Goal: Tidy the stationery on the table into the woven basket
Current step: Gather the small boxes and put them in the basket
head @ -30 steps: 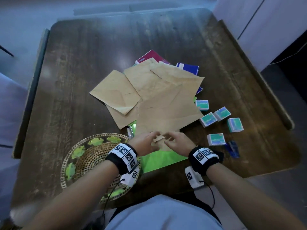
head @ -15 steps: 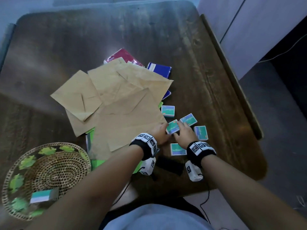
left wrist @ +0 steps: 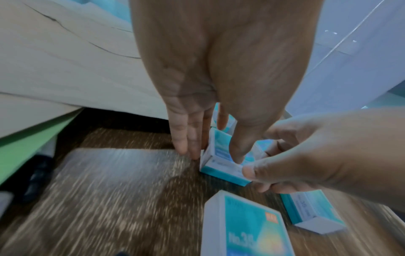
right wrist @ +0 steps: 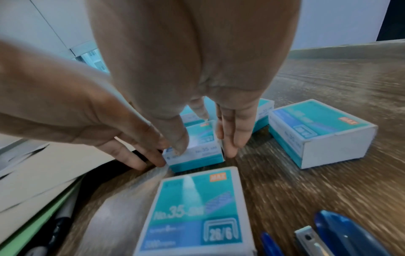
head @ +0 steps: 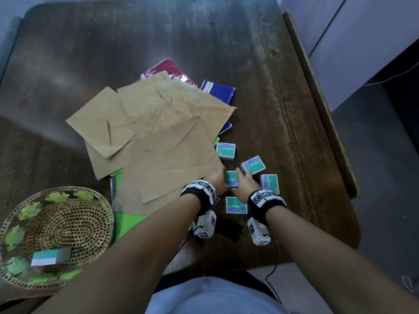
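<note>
One teal-and-white staple box (head: 51, 256) lies in the round woven basket (head: 13, 214) at lower left, while both hands (head: 217, 177) (head: 246, 182) pinch another teal staple box (head: 231, 179) on the dark wooden desk (head: 283, 109), with four boxes, brown envelopes (head: 163, 141) and notebooks remaining.

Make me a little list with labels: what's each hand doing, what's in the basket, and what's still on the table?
left hand: fingers on one staple box
right hand: fingers on the same box
basket: one staple box inside
boxes loose on the table: four
also on the table: envelopes, red notebook, blue notebook, green folder, stapler
</note>
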`<act>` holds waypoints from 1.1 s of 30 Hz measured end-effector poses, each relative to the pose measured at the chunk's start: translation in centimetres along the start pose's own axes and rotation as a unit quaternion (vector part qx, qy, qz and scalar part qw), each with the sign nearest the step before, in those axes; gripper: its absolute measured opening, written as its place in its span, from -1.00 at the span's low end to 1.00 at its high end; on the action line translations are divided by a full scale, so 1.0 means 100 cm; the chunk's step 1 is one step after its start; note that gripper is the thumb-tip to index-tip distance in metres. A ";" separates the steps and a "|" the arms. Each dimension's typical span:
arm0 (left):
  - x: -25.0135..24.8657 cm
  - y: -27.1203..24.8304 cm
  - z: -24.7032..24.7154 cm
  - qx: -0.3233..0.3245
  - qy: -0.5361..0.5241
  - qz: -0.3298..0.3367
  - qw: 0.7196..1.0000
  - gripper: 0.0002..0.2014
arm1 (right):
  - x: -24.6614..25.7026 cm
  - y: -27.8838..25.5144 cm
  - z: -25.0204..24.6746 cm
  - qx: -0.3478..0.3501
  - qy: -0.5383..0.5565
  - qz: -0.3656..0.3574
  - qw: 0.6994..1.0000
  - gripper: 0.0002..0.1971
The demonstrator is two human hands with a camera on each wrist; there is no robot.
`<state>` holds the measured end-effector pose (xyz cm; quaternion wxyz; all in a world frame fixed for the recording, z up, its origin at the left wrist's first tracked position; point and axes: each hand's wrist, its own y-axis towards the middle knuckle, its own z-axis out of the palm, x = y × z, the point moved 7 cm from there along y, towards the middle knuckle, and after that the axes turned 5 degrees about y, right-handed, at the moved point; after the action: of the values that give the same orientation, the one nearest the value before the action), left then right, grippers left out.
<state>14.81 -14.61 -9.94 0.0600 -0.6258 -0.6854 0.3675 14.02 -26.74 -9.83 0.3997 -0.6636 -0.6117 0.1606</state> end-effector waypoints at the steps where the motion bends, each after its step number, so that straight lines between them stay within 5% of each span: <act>1: 0.002 0.000 0.004 -0.001 -0.020 -0.004 1.000 -0.29 | -0.002 0.000 0.000 -0.003 -0.002 0.000 1.000 -0.22; 5: 0.007 -0.001 0.014 0.034 -0.049 -0.015 0.998 -0.21 | -0.001 0.000 -0.004 -0.050 0.019 -0.017 0.998 -0.45; 14: 0.018 -0.008 0.021 -0.001 -0.112 -0.007 0.994 -0.55 | 0.000 -0.012 -0.005 -0.095 0.082 -0.057 0.990 -0.67; 20: 0.033 -0.024 0.004 -0.036 -0.121 0.033 0.991 -0.54 | 0.021 -0.029 -0.007 -0.066 0.046 -0.087 0.993 -0.27; 23: 0.049 -0.040 -0.017 -0.058 -0.128 0.070 0.988 -0.36 | 0.045 -0.035 -0.007 -0.072 0.012 -0.133 0.988 -0.44; 27: 0.086 -0.073 -0.050 -0.131 -0.108 0.132 0.977 -0.63 | 0.094 -0.052 0.003 -0.085 0.006 -0.207 0.975 -0.69; 33: 0.188 -0.123 -0.085 -0.144 -0.120 0.109 0.976 -0.69 | 0.195 -0.072 0.057 -0.060 0.023 -0.291 0.954 -0.71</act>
<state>5.47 6.69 -3.76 -0.1540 -0.6498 -0.6614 0.3413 8.96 -7.02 -2.79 0.4027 -0.4829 -0.7774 -0.0153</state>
